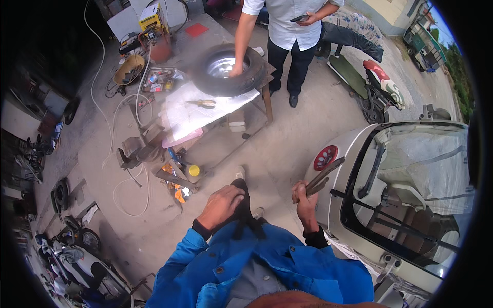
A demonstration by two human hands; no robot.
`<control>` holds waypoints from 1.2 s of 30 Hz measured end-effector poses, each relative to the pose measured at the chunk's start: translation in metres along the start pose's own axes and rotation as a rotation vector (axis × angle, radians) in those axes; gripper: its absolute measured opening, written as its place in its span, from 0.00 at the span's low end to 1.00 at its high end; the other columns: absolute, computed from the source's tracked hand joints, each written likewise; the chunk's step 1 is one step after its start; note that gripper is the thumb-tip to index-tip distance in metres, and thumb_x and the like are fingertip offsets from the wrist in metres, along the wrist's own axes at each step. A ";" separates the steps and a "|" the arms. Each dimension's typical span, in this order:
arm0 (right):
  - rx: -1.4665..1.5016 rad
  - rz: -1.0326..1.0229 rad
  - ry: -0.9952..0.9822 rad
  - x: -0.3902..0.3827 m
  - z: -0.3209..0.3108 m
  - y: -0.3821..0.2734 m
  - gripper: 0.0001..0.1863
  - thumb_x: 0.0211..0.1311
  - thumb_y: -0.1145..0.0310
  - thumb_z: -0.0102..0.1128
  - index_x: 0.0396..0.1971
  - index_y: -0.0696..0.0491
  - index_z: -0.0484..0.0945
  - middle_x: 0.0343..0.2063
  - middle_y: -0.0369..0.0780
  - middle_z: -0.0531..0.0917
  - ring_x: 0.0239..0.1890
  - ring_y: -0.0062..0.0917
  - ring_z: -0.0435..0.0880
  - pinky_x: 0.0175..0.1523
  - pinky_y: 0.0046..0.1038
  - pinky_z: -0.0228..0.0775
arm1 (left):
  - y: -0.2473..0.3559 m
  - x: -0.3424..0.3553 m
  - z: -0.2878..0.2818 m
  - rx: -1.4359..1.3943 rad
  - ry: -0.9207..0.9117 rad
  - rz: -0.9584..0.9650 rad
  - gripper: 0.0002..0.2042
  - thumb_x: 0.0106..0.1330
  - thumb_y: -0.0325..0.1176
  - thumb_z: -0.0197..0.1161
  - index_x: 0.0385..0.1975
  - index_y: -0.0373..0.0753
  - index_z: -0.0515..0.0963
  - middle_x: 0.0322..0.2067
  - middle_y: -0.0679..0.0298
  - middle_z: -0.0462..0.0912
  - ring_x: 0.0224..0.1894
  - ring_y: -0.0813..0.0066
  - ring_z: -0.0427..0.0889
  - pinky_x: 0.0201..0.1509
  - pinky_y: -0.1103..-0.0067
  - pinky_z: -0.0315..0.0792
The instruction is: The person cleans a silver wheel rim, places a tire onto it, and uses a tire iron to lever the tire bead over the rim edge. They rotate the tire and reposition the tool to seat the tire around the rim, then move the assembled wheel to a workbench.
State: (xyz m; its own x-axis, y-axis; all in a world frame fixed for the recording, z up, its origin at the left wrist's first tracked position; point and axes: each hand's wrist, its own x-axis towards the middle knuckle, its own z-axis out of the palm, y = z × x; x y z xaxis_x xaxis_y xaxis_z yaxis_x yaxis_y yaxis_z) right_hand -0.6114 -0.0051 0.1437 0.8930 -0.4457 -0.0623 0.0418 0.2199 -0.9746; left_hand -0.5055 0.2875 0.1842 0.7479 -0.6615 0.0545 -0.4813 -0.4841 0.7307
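My left hand (222, 204) hangs over my dark trouser leg, fingers curled; what, if anything, is inside them is hidden. My right hand (304, 204) grips long dark metal bars (324, 177), held upright and slanting beside the pale vehicle (349, 149) with its round red lamp (326, 157). Ahead, on a low table, a tyre on a silver rim (200, 69) lies beside a white sheet (185, 115) with pliers (205, 102) on it. A co-worker in a white shirt (286, 25) reaches one hand (236, 71) into the rim and holds a dark object (299, 18) in the other.
A metal stand (138, 150), pale hoses (117, 203) and orange-and-black items (181, 192) are on the ground front left. A tray of small containers (156, 80), a yellow basin (128, 70) and a yellow machine (150, 18) stand farther back. Scooters (82, 264) are parked left and right.
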 end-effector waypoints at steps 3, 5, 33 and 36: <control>-0.165 0.070 0.004 0.055 -0.001 0.008 0.15 0.84 0.63 0.57 0.37 0.58 0.81 0.20 0.28 0.69 0.21 0.11 0.63 0.27 0.22 0.52 | -0.043 0.070 -0.019 -0.008 0.018 -0.041 0.08 0.77 0.33 0.65 0.48 0.38 0.85 0.46 0.57 0.88 0.50 0.51 0.87 0.54 0.63 0.81; -0.303 0.138 0.010 0.086 -0.002 0.015 0.17 0.84 0.60 0.57 0.38 0.58 0.81 0.18 0.28 0.67 0.21 0.12 0.63 0.27 0.24 0.53 | -0.072 0.120 -0.033 -0.032 0.094 -0.044 0.07 0.74 0.31 0.66 0.46 0.37 0.85 0.43 0.55 0.87 0.48 0.49 0.86 0.53 0.63 0.80; -0.979 0.379 -0.580 0.492 -0.044 -0.031 0.06 0.63 0.76 0.60 0.36 0.57 0.84 0.29 0.54 0.83 0.33 0.55 0.85 0.38 0.42 0.76 | -0.318 0.542 -0.045 0.123 -0.310 -0.709 0.18 0.70 0.47 0.68 0.44 0.37 0.89 0.45 0.42 0.91 0.49 0.42 0.90 0.55 0.54 0.82; -0.991 0.381 -0.599 0.527 -0.070 -0.021 0.02 0.64 0.75 0.62 0.32 0.58 0.80 0.25 0.53 0.79 0.27 0.50 0.80 0.34 0.40 0.71 | -0.306 0.560 -0.043 0.151 -0.337 -0.862 0.18 0.71 0.46 0.68 0.45 0.37 0.89 0.46 0.43 0.91 0.51 0.42 0.90 0.55 0.52 0.82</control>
State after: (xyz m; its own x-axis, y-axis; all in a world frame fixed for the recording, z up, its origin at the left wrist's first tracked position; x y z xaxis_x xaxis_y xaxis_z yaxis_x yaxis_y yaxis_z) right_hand -0.1731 -0.3059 0.1166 0.8500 0.0317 -0.5259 -0.3938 -0.6249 -0.6741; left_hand 0.0802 0.0894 0.0206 0.7136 -0.1598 -0.6821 0.1051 -0.9382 0.3297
